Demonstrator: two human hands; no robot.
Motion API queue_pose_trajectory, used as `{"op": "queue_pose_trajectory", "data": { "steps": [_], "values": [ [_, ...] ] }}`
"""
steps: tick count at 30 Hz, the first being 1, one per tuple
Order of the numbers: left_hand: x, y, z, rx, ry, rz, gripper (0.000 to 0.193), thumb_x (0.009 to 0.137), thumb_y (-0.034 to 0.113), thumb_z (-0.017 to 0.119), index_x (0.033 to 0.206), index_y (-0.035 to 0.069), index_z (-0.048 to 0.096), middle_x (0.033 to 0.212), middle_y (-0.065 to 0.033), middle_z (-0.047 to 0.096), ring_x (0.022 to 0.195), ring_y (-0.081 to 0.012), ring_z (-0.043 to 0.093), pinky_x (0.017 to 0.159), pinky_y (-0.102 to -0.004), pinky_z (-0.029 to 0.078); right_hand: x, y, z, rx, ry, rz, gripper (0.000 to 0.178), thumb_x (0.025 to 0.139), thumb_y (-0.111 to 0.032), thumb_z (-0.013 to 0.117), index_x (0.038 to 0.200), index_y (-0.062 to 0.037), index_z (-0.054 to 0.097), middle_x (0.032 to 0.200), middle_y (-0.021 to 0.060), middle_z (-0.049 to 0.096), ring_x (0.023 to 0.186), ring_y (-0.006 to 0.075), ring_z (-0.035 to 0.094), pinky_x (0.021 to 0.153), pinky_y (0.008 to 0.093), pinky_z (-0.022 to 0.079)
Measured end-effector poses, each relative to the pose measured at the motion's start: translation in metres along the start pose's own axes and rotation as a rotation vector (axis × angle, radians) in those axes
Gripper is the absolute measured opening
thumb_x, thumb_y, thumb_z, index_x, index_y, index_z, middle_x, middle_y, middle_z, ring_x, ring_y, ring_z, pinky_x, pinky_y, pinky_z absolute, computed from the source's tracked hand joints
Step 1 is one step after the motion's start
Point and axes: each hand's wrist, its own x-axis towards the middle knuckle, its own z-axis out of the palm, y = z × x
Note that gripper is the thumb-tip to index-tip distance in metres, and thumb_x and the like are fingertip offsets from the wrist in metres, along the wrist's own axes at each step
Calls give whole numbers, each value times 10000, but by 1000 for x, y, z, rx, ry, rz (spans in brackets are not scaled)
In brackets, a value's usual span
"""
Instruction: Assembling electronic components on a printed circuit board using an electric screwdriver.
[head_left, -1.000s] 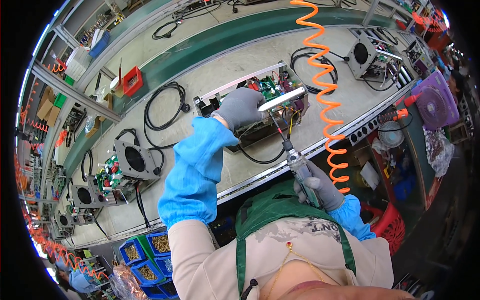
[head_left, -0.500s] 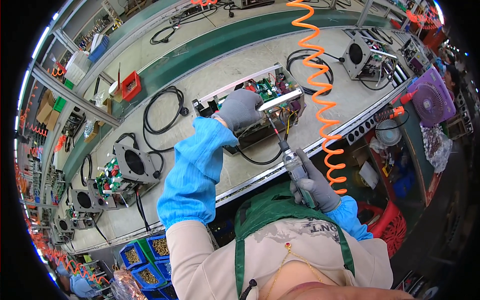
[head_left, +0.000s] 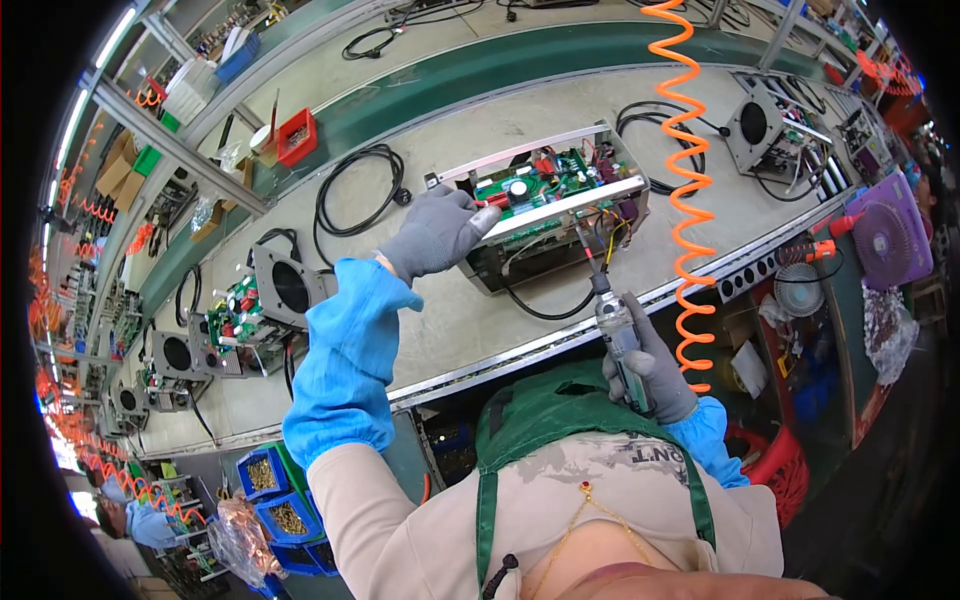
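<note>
As the right hand (head_left: 657,370) grips a screwdriver (head_left: 620,343) slanting up toward the open box (head_left: 555,214), lengthwise along the front edge of the bench (head_left: 440,330), the left hand (head_left: 435,235) curls at the box's left end, hold unclear.

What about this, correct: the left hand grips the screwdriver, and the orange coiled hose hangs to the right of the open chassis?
Not quite: the hand is wrong. The head view shows the right hand gripping the screwdriver; the left hand is at the left end of the open chassis. The rest stands.
</note>
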Motion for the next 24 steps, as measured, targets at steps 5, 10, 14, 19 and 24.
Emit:
{"op": "queue_pose_trajectory", "data": {
  "steps": [5,10,14,19,24],
  "values": [
    [-3,-19,27,-448,339,136,508,996,338,223,834,18,583,905,-159,591,859,-294,508,822,-393,393,3,4,-1,31,-23,-5,965,705,-325,671,1488,-272,109,801,126,549,528,167,559,486,275,498],
    [0,-28,33,-685,300,176,497,1000,358,201,873,48,568,848,-157,577,864,-337,491,931,-448,314,4,4,1,21,-28,-25,989,705,-359,700,1488,-262,104,804,121,555,518,158,562,475,270,496],
    [2,-29,34,-634,307,179,503,998,357,195,864,48,569,847,-153,571,860,-328,479,922,-427,311,2,2,3,-29,0,-34,985,712,-368,703,1487,-251,106,801,116,559,513,145,563,464,260,495],
    [4,-24,29,-567,292,171,512,993,364,175,883,48,563,860,-150,563,898,-333,478,918,-436,309,5,1,2,-3,8,-41,981,715,-356,698,1488,-236,107,789,114,559,505,145,563,465,258,502],
    [-3,-28,35,-303,342,183,251,915,276,428,942,72,572,887,-143,595,906,-326,530,867,-440,380,5,4,12,-93,21,-29,905,725,-280,626,1483,-192,140,765,116,555,503,163,568,468,279,499]
  ]
}}
